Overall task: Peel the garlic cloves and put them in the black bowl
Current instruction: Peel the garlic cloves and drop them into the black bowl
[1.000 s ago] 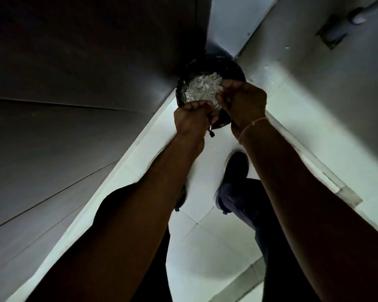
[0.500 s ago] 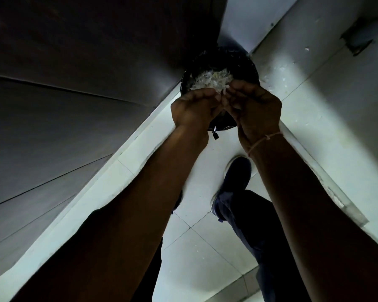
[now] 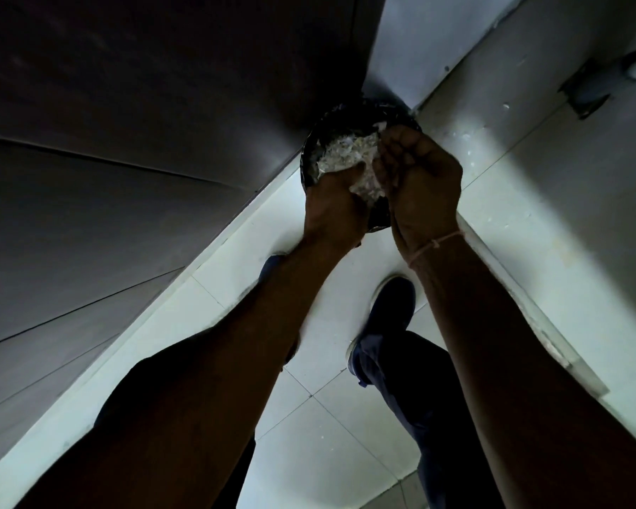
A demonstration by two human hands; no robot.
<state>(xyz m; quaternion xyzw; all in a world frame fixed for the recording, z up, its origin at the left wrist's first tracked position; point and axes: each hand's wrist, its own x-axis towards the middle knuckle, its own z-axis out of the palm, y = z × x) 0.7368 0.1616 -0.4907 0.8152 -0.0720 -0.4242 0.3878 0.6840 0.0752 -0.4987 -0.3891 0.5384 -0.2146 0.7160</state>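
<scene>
Hands now lower over bowl

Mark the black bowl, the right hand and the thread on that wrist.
black bowl [image 3: 314, 146]: head view, dark left rim.
right hand [image 3: 425, 174]: head view, back of the hand.
wrist thread [image 3: 436, 245]: head view, knot on the right wrist.
</scene>
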